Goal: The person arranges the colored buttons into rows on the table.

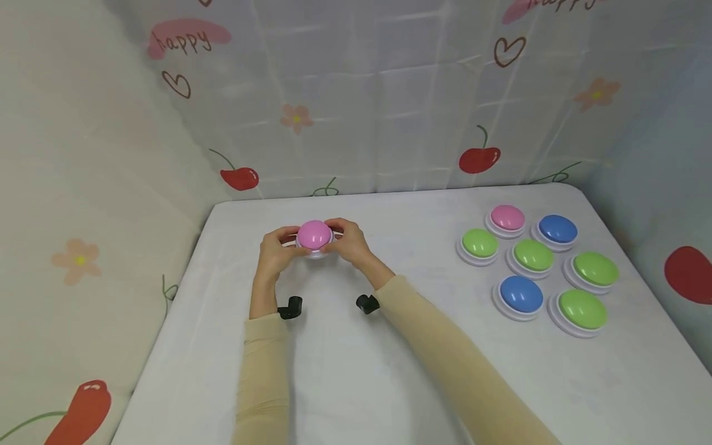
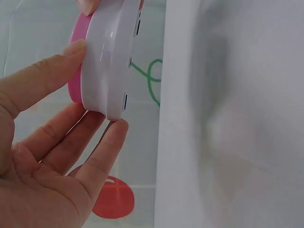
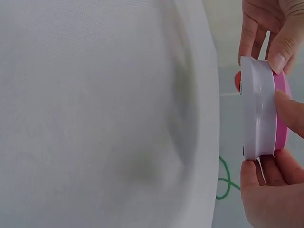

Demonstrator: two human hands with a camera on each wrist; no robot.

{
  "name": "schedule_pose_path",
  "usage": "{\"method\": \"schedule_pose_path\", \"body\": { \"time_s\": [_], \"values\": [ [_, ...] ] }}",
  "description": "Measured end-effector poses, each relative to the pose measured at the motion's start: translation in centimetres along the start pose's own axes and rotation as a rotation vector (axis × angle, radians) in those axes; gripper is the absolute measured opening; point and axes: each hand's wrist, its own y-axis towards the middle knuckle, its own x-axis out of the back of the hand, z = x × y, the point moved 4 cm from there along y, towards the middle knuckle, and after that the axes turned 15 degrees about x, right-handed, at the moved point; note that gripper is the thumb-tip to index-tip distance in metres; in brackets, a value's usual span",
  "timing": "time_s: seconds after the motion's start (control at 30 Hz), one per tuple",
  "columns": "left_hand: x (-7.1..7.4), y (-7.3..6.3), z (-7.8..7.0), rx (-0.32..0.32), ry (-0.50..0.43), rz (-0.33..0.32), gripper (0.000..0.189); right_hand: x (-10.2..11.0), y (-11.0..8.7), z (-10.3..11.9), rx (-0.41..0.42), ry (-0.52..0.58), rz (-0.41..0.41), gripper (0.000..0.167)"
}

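Note:
A push button [image 1: 314, 235] with a pink dome and a white round base is held up at the far left part of the table. My left hand [image 1: 274, 253] grips its left side, thumb at the front and fingers round the rim. On the opposite side my right hand [image 1: 350, 242] grips it the same way. Both wrist views show a gap between the white base [image 2: 111, 61] and the tabletop. Small dark slots show on the underside in the left wrist view. In the right wrist view, the thumb touches the pink edge [image 3: 282, 128].
On the right of the white table [image 1: 345, 383] stand several similar buttons: a pink one [image 1: 508, 217], blue ones [image 1: 558, 228] and green ones [image 1: 583, 309]. Printed curtains [image 1: 378, 123] hang behind the table and along both sides. Black wrist-worn pieces [image 1: 290, 307] show by the sleeves.

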Motion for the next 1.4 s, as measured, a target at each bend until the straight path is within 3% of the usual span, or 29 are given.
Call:
{"method": "schedule_pose_path", "body": {
  "time_s": [0.27, 0.53, 0.8, 1.4],
  "values": [
    [0.7, 1.1, 1.9, 0.113, 0.052, 0.014, 0.059, -1.9, 0.4, -1.5, -0.019, -0.051, 0.022, 0.059],
    [0.6, 1.7, 3.0, 0.170, 0.075, 0.026, 0.060, -2.7, 0.2, -2.3, -0.053, -0.102, 0.029, 0.058],
    [0.2, 2.1, 4.2, 0.173, 0.076, 0.015, 0.061, -3.2, 0.0, -2.9, -0.036, -0.146, 0.040, 0.059],
    [-0.1, 1.8, 5.1, 0.160, -0.015, 0.050, 0.068, -2.6, 0.0, -3.4, -0.044, -0.156, 0.135, 0.067]
  ]
}}
